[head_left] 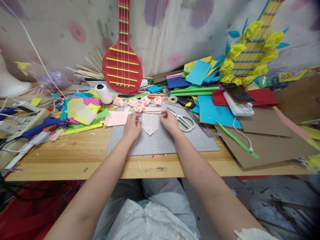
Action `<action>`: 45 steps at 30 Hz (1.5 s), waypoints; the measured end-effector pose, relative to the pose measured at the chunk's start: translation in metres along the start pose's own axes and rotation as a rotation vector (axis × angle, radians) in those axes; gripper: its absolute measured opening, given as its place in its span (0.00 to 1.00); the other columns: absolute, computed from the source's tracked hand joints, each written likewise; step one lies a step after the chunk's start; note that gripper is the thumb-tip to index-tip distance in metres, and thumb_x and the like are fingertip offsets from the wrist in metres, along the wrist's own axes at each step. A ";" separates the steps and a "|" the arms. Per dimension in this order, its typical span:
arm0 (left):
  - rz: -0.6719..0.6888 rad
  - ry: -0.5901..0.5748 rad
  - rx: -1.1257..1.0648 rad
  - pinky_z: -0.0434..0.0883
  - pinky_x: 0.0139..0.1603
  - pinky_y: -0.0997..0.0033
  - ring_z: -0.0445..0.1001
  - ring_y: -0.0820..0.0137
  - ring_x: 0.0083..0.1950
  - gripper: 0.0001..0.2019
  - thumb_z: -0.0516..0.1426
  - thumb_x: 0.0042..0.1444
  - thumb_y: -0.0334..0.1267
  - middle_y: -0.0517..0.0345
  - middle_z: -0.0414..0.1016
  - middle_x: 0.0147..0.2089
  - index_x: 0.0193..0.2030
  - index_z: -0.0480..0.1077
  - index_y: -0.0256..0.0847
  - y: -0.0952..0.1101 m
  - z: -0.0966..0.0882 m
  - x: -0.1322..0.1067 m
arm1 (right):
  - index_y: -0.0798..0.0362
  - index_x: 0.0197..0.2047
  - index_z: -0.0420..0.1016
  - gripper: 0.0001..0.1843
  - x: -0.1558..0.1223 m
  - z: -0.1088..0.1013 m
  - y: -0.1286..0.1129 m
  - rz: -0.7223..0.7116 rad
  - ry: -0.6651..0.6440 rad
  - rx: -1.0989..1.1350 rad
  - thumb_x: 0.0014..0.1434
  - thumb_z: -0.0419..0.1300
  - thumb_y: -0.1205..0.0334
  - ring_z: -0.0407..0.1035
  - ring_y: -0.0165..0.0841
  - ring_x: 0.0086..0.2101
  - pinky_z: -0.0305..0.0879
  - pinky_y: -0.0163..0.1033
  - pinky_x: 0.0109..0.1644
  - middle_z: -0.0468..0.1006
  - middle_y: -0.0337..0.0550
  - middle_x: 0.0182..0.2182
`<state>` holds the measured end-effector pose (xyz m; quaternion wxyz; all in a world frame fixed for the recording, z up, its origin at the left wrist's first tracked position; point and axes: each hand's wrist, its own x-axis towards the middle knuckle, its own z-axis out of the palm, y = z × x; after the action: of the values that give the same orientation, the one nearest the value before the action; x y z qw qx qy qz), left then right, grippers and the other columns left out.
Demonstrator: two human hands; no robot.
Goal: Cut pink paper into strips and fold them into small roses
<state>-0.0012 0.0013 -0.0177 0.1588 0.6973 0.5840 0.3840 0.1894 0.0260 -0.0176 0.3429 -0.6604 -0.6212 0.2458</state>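
Observation:
On the grey cutting mat lies a small pale folded paper with a pointed lower end. My left hand rests to its left, fingers loosely curled and slightly apart, near a pale pink paper strip. To the right of the folded paper is my right hand, with its fingers bent and thumb a little apart. A small gap shows between each hand and the paper. Scissors with pale handles lie just beyond my right hand, their blades partly behind it. Pink paper flowers sit behind the paper.
A red paper lute and a yellow, flower-trimmed one stand at the back. Left are a thread spool, paper scraps, a blue glue gun and a power strip. Right are a metal ruler, cardboard and a phone.

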 end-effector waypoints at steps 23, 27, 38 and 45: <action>0.063 -0.411 -0.114 0.68 0.42 0.70 0.70 0.72 0.37 0.12 0.53 0.48 0.37 0.55 0.74 0.39 0.37 0.74 0.38 0.022 -0.004 0.049 | 0.52 0.41 0.65 0.15 -0.003 -0.003 -0.004 0.068 0.206 0.117 0.48 0.50 0.65 0.65 0.31 0.30 0.59 0.37 0.37 0.72 0.40 0.31; -0.017 -0.143 -0.538 0.71 0.39 0.69 0.69 0.72 0.41 0.25 0.54 0.46 0.36 0.50 0.63 0.55 0.54 0.65 0.41 0.015 0.009 0.030 | 0.54 0.40 0.64 0.13 -0.003 -0.008 -0.008 -0.024 0.401 0.150 0.49 0.49 0.65 0.63 0.30 0.31 0.61 0.36 0.39 0.70 0.44 0.36; -0.394 -0.368 -0.949 0.64 0.57 0.60 0.66 0.64 0.56 0.44 0.56 0.39 0.25 0.48 0.61 0.59 0.65 0.46 0.40 0.033 0.023 -0.014 | 0.50 0.51 0.62 0.24 -0.027 0.001 -0.030 -0.463 -0.119 -0.211 0.48 0.52 0.68 0.65 0.34 0.40 0.62 0.37 0.38 0.67 0.44 0.46; -0.037 -0.311 -0.484 0.65 0.55 0.63 0.65 0.65 0.55 0.34 0.52 0.44 0.25 0.48 0.60 0.59 0.62 0.54 0.40 0.025 0.030 -0.021 | 0.49 0.53 0.60 0.25 -0.027 0.010 -0.030 -0.360 -0.083 -0.278 0.50 0.48 0.72 0.66 0.35 0.42 0.63 0.39 0.39 0.69 0.43 0.47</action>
<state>0.0379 -0.0184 -0.0278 0.4153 0.6788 0.4568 0.3976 0.1600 0.0010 -0.0040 0.2608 -0.5693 -0.7704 0.1197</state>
